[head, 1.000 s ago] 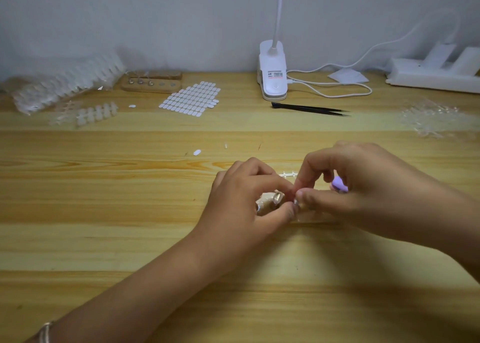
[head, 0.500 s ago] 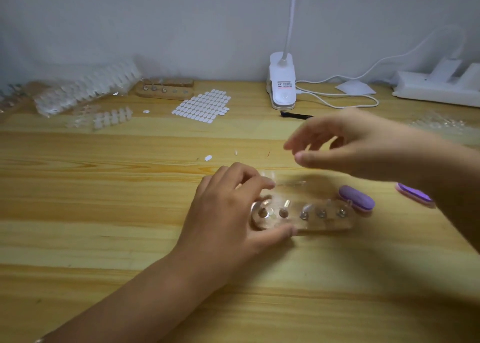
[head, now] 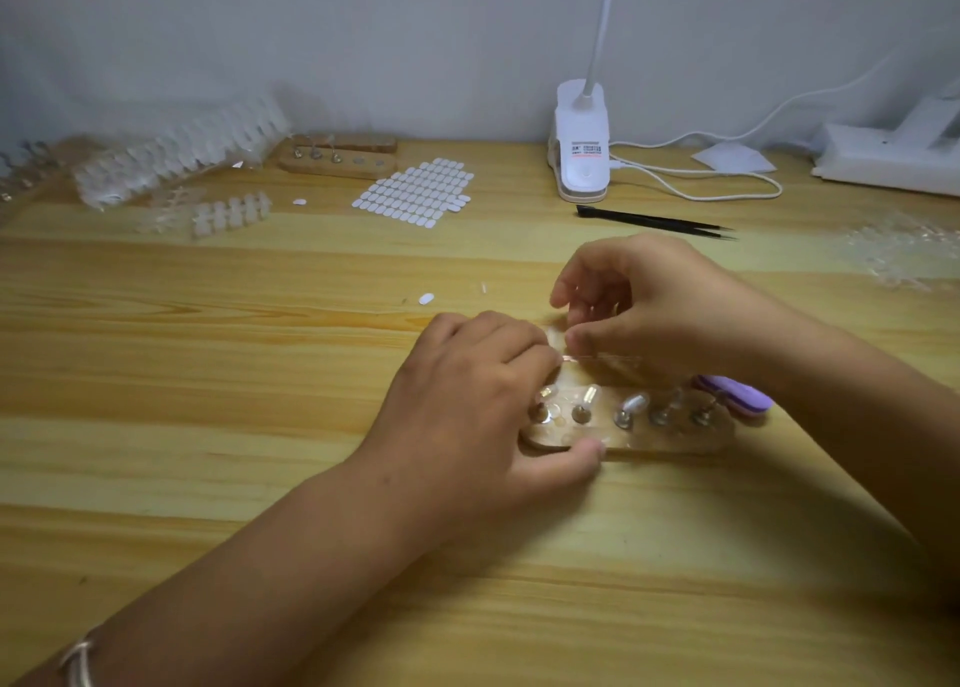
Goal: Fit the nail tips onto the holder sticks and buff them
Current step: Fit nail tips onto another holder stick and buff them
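Wooden desk [head: 208, 426], light pine with visible grain, carries every item. At its rear edge, against the wall, a white clip lamp [head: 581, 151] stands with its cable looping to the right, and a white power strip [head: 883, 158] sits at the far right. Black tweezers [head: 654, 220] lie flat just in front of the lamp. At rear left are clear strips of nail tips [head: 182, 151], a second wooden holder block [head: 337, 158] and a sheet of white adhesive tabs [head: 415, 192].

The left hand [head: 478, 405] rests on the left end of the clear holder base [head: 670, 434], thumb pressed against its near edge and fingers curled over its far side, so the base is clamped between them. Five metal holder sticks [head: 626, 413] stand in a row in the base; the leftmost three appear to carry pale nail tips, though blur prevents certainty.

The right hand [head: 654, 312] hovers just behind the base, thumb and forefinger pinched together; a small clear piece seems to sit between them, but its identity cannot be told. A purple buffer block [head: 737, 395] lies touching the right end of the base.
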Tool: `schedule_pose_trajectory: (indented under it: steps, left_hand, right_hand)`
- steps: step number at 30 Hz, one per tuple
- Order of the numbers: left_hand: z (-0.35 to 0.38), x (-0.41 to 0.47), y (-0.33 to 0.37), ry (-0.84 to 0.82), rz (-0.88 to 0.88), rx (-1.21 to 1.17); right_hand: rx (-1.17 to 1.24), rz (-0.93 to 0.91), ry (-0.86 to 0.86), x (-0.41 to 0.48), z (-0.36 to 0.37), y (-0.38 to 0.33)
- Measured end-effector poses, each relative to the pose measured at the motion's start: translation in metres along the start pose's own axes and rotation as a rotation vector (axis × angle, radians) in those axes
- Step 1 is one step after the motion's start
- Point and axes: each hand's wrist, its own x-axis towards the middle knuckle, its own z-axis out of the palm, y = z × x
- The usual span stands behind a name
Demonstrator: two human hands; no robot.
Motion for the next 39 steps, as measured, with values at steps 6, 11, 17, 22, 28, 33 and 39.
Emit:
schedule_pose_trajectory:
  steps: [6,11,17,22,28,33,39]
  left_hand:
    - [-0.002,0.002,0.002,0.024,0.001,0.029]
    - [-0.001,0.004,0.005,0.031,-0.002,0.053]
    - [-0.001,0.003,0.006,-0.004,-0.013,0.021]
    - [-0.008,0.005,0.015,0.014,-0.005,0.052]
    - [-0.014,0.022,0.033,0.028,0.062,-0.005]
    - [-0.003,0.039,0.036,-0.04,0.044,-0.167]
    - [0.004,0.045,0.037,-0.02,-0.013,-0.387]
  right_hand:
    - [0.02,-0.037,-0.049,-0.013,-0.003,-0.001]
    - [0.414,0.078,-0.118,-0.02,-0.015,0.0]
    - [0.544,0.082,-0.253,-0.041,-0.068,0.018]
    - [0.549,0.182,-0.454,-0.051,-0.061,0.03]
    - [0.522,0.147,-0.493,-0.045,-0.058,0.023]
    - [0.544,0.168,-0.457,-0.041,-0.056,0.022]
    - [0.51,0.184,-0.398,-0.039,-0.052,0.022]
